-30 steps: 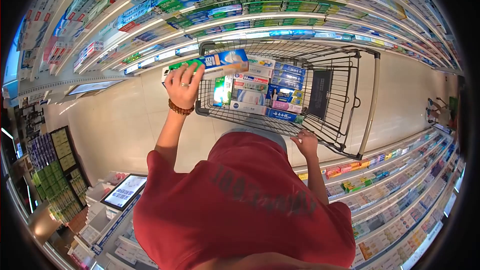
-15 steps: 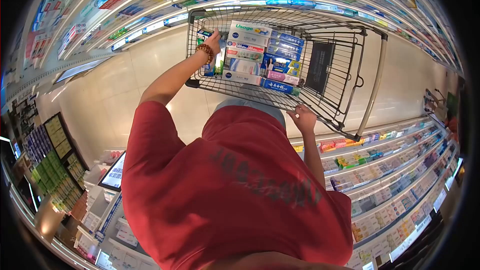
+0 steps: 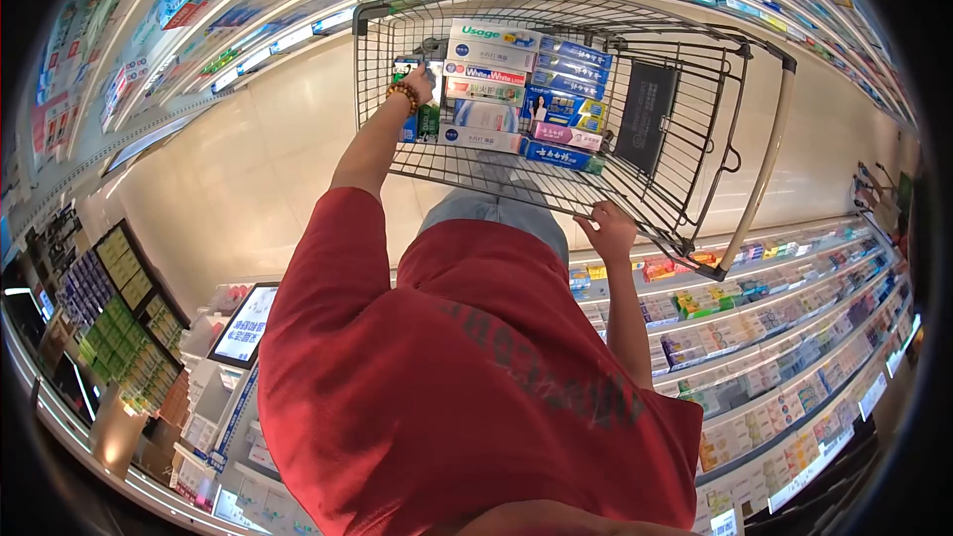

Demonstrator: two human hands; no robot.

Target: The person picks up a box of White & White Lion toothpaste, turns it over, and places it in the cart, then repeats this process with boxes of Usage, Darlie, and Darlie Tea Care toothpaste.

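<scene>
A wire shopping cart (image 3: 774, 169) stands in front of me, holding stacks of toothpaste boxes (image 3: 486, 89). My left hand (image 3: 421, 87), with a beaded bracelet at its wrist, is inside the cart at the far left end. Its fingers are closed on a dark green toothpaste box (image 3: 429, 121), partly hidden by the hand. To the right are white boxes, then a column of blue boxes (image 3: 568, 107) with a pink box (image 3: 566, 136) among them. At the near rim, my right hand (image 3: 612, 232) grips the cart's wire edge with bent fingers.
Lit shelves of toothpaste (image 3: 268, 0) curve along the far side of the aisle. Behind me on the right are more stocked shelves (image 3: 784, 367). A display screen (image 3: 244, 326) stands at left, and pale floor (image 3: 278, 159) shows around the cart.
The cart appears slightly higher and wider in view. My left arm has straightened, its hand staying among the boxes at the left end. My right hand stays at the near rim.
</scene>
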